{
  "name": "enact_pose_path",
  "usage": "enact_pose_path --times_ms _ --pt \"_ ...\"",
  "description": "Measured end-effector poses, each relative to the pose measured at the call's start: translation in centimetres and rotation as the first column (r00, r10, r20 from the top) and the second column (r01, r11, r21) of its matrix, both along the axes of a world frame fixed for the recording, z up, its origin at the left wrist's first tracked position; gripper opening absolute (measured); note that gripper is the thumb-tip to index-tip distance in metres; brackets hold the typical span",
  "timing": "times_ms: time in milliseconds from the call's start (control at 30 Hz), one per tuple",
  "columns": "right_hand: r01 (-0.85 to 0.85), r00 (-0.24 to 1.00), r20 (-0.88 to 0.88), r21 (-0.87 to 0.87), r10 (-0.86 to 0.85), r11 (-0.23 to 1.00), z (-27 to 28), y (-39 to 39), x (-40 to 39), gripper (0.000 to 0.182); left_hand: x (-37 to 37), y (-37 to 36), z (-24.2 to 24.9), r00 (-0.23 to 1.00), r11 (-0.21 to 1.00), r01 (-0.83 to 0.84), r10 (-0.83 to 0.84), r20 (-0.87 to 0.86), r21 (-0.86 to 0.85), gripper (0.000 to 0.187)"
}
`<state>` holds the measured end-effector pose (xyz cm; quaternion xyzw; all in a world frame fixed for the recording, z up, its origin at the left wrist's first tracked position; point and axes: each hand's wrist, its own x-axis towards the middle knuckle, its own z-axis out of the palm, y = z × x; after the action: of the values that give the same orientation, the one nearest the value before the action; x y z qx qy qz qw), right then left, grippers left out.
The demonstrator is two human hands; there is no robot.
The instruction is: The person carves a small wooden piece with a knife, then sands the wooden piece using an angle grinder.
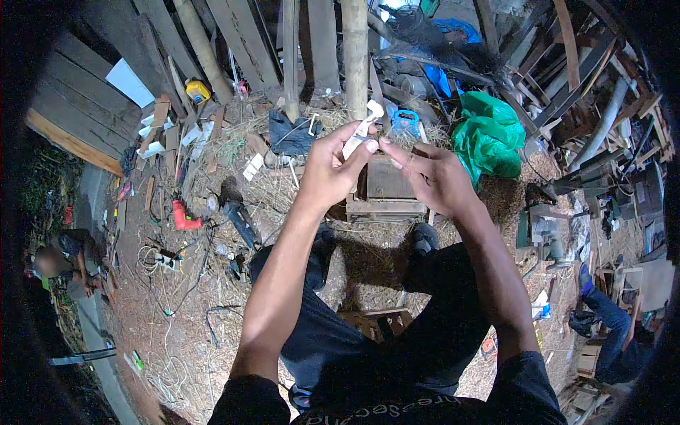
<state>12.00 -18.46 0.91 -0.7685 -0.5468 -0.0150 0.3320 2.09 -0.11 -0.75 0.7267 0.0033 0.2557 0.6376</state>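
Observation:
Over a low wooden bench (386,207), my left hand (333,166) pinches a small pale piece (359,137) between thumb and fingers. The piece has a narrow body and a knobbed white upper end; its exact kind I cannot make out. Close by on the right, my right hand (435,173) has its fingers bent together, the fingertips just beside the piece and my left thumb. Whatever those fingers hold, if anything, is hidden. My legs are spread on either side below the bench.
Left on the littered ground lie a red power tool (185,214), a dark angle grinder (241,221) and tangled cords. A blue case (405,122) and a green plastic bag (489,134) sit beyond the bench. People are at far left (81,258) and far right (613,322).

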Motion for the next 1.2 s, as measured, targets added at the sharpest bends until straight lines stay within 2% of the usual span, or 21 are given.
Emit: enact_pose_path --times_ms 67,167,267,367,533,767,867,967,1200 --pt "0.027 0.997 0.068 0.009 -0.028 1.0 0.1 0.0 -0.3 0.052 -0.1 -0.1 0.0 0.999 1.0 -0.016 0.016 -0.033 -0.005 0.025" --pt "0.075 0.995 0.06 0.002 -0.075 0.997 0.1 0.1 -0.5 0.053 -0.6 -0.9 1.1 0.972 0.985 -0.12 0.142 -0.187 0.122 0.023" --pt "-0.01 0.999 -0.04 0.052 0.013 0.999 0.1 -0.1 0.1 0.051 -0.2 -1.4 0.6 0.987 0.982 -0.159 0.161 -0.013 0.098 0.025" --pt "-0.038 0.997 -0.067 0.126 0.046 0.991 -0.7 -0.1 0.5 0.059 0.1 -0.9 0.0 0.998 0.999 -0.052 0.052 0.041 -0.007 0.027" --pt "-0.057 0.991 -0.114 0.118 0.07 0.991 -0.4 -0.2 0.2 0.06 -0.5 -0.3 0.8 0.994 0.995 0.045 -0.054 -0.098 -0.094 0.028" --pt "-0.063 0.995 -0.075 0.131 0.073 0.989 -0.9 0.0 0.3 0.056 0.1 -0.7 0.0 0.997 0.998 -0.054 0.052 0.058 0.024 0.018" --pt "-0.06 0.997 -0.044 0.113 0.066 0.992 -0.1 0.0 0.1 0.055 -0.5 -0.8 0.3 0.994 0.994 -0.094 0.097 -0.055 0.054 0.015" --pt "-0.01 1.0 -0.014 0.103 0.011 0.995 0.1 0.1 -0.2 0.048 -0.7 -1.4 1.4 0.984 0.985 -0.143 0.152 -0.094 0.093 0.014" --pt "-0.058 0.993 -0.095 0.091 0.067 0.994 -0.3 -0.2 0.4 0.051 0.0 -0.7 0.5 1.0 0.999 0.013 -0.013 0.01 -0.032 0.021"
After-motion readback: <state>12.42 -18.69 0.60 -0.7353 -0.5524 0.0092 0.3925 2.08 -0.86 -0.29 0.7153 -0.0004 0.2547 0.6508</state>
